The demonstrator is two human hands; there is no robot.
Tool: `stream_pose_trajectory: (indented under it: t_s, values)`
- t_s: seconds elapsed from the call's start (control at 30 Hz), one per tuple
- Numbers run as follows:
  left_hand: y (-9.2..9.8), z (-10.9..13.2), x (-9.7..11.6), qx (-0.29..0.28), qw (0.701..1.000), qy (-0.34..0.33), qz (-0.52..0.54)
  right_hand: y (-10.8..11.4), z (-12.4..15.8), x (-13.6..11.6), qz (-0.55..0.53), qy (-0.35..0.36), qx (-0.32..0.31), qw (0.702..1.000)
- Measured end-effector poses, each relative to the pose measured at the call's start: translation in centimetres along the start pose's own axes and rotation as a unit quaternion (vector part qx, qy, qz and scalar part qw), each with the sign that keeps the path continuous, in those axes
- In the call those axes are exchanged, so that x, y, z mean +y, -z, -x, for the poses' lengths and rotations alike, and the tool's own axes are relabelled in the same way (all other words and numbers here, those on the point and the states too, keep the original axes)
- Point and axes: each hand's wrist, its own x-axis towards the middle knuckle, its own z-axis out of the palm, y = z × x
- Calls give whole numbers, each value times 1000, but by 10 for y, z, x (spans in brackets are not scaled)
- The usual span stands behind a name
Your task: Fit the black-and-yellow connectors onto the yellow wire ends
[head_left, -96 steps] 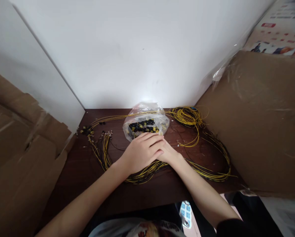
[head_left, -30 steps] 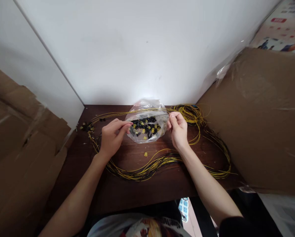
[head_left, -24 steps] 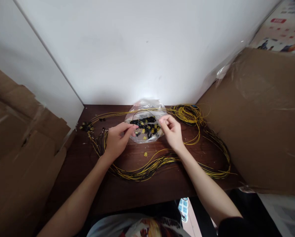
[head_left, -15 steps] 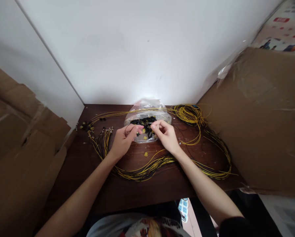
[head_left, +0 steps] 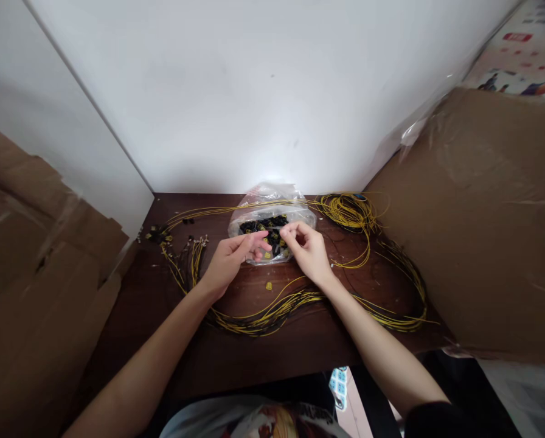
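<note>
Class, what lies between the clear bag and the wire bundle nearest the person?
A small yellow piece, on the dark tabletop; the head view shows it.

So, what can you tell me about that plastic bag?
The bag looks like thin, clear, crumpled plastic. It lies on the dark table near the white wall, holding many small black and yellow parts. Yellow wires cross its back; over or under is unclear. The left hand and right hand partly hide its front; whether they touch it I cannot tell.
</note>
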Motion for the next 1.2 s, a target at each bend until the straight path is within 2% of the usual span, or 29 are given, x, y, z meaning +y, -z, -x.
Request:
stream_pose_trajectory:
  t_s: [0.2, 0.4, 0.53, 0.6, 0.7, 0.83, 0.9, 0.97, 1.03, 1.1, 1.13, 1.2]
  values:
    - [-4, 1, -2, 22, 989, -56, -136, -5, 7, -12, 56, 69, -91, 992]
    - [-6, 3, -1, 71, 987, -50, -135, -9, 10, -12, 76, 90, -130, 984]
    - [-4, 2, 4, 89, 984, -82, -132, -9, 10, -12, 73, 98, -132, 984]
    - [-1, 0, 7, 114, 983, -102, -103, -8, 9, -13, 78, 100, -127, 984]
    - [7, -4, 12, 169, 979, -112, 10, -7, 8, -13, 89, 101, -123, 983]
    - [18, -9, 22, 226, 953, -111, 167, -4, 7, -12, 92, 103, -118, 983]
    - [22, -9, 26, 236, 941, -112, 213, -3, 7, -12, 90, 106, -115, 984]
    - [22, -8, 28, 221, 943, -110, 222, -2, 7, -12, 86, 107, -115, 984]
    - [21, -6, 27, 199, 959, -109, 172, -3, 7, -13, 81, 105, -120, 984]
    - [17, -3, 23, 178, 975, -122, 43, -4, 7, -14, 74, 97, -126, 985]
    - [15, -2, 21, 166, 976, -136, -48, -5, 8, -15, 69, 90, -129, 985]
    - [12, 1, 15, 118, 948, -170, -241, -6, 8, -15, 55, 72, -134, 987]
